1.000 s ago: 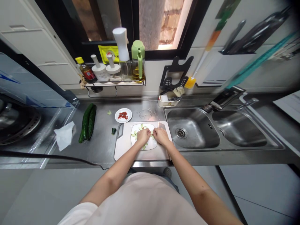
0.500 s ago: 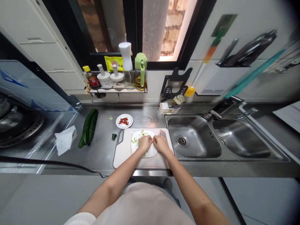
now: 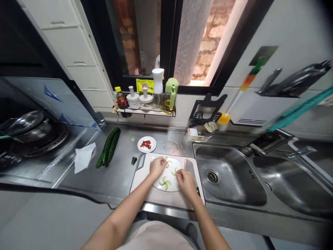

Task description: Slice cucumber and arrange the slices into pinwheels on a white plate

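Low in the middle of the frame, green slices (image 3: 164, 183) lay on a white plate (image 3: 175, 182), over a board (image 3: 140, 177), perhaps to keep it level. The left hand (image 3: 157, 167) and right hand (image 3: 186, 181) each had a grip pinched nearly closed, maybe for tiny bits; I couldn't tell what they held.

Two hands (image 3: 157, 168), two plates (image 3: 173, 182), one cutting board (image 3: 171, 199) — two sink basins (image 3: 234, 173); two white-lidded jars (image 3: 133, 101)
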`<state>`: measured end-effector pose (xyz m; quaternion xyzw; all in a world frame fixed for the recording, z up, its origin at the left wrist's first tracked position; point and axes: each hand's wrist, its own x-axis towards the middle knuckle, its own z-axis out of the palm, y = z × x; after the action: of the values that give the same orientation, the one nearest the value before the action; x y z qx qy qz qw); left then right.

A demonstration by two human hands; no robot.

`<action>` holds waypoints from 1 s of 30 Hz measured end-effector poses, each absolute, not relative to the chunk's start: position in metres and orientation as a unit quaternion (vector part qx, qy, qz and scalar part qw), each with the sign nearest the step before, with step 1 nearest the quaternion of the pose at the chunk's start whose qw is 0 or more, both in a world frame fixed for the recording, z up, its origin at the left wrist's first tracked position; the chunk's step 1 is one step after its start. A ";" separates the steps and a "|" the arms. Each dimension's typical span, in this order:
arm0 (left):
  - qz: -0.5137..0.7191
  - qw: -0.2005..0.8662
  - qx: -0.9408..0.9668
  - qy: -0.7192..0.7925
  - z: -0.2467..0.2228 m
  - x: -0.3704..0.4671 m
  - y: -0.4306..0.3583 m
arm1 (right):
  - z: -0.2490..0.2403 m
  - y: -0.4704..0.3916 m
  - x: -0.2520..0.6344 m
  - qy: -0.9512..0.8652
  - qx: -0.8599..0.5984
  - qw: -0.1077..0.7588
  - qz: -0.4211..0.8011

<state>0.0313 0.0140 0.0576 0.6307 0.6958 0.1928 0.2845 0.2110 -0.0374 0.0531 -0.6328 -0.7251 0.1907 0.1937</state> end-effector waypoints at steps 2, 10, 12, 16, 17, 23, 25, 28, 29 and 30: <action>0.207 0.269 0.619 0.708 0.056 0.016 0.022 | 0.052 -0.045 0.210 -0.716 -0.631 0.219 0.203; 0.206 0.225 0.564 0.767 0.047 -0.043 0.054 | 0.051 -0.065 0.222 -0.685 -0.644 0.254 0.229; 0.195 0.215 0.553 0.781 0.046 -0.051 0.061 | 0.052 -0.067 0.224 -0.679 -0.646 0.260 0.232; 0.151 0.193 0.537 0.807 0.043 -0.061 0.074 | 0.056 -0.070 0.226 -0.672 -0.650 0.263 0.239; 0.143 0.189 0.536 0.810 0.042 -0.062 0.077 | 0.057 -0.071 0.226 -0.671 -0.650 0.263 0.241; 0.128 0.174 0.581 0.784 0.035 -0.066 0.092 | 0.058 -0.068 0.226 -0.674 -0.650 0.258 0.239; 0.125 0.166 0.607 0.767 0.033 -0.066 0.097 | 0.057 -0.068 0.225 -0.677 -0.648 0.256 0.237; 0.109 0.151 0.637 0.748 0.032 -0.065 0.105 | 0.055 -0.068 0.225 -0.680 -0.646 0.256 0.234; 0.102 0.148 0.644 0.744 0.032 -0.065 0.107 | 0.055 -0.068 0.226 -0.679 -0.647 0.256 0.234; 0.095 0.146 0.649 0.740 0.032 -0.065 0.109 | 0.054 -0.068 0.226 -0.678 -0.649 0.254 0.233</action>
<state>-0.0647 0.1085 0.0318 0.6491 0.7404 0.0951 0.1463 0.2261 -0.0681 0.0543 -0.6489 -0.6781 0.2333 0.2543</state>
